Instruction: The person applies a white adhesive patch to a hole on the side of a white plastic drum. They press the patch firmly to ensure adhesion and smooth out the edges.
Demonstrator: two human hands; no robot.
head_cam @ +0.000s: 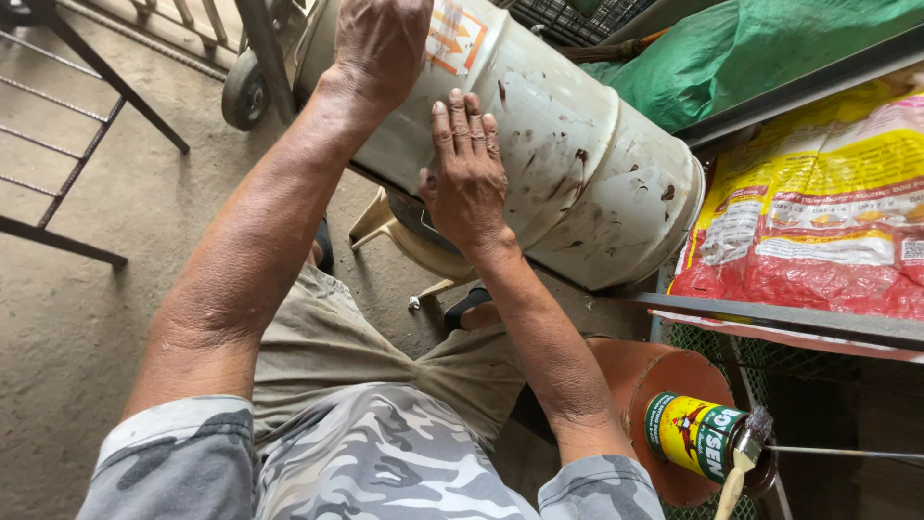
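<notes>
Both flat on white drum (577,183): left hand (380,43) high, right hand (467,173) lower, fingers (462,125) spread open; can (695,435) well below drum.

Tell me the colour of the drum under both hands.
White drum, smeared with dark brown stains; head view.

Soft daylight is reaching my view, even and fairly bright, with no harsh glare anywhere. The white drum (539,144) is catching the most light and is staying free of blown-out patches. Shadows are pooling faintly beneath it and under the plastic stool (404,236). Everything is looking sharp to me, though the wide lens is bending lines near the edges.
</notes>
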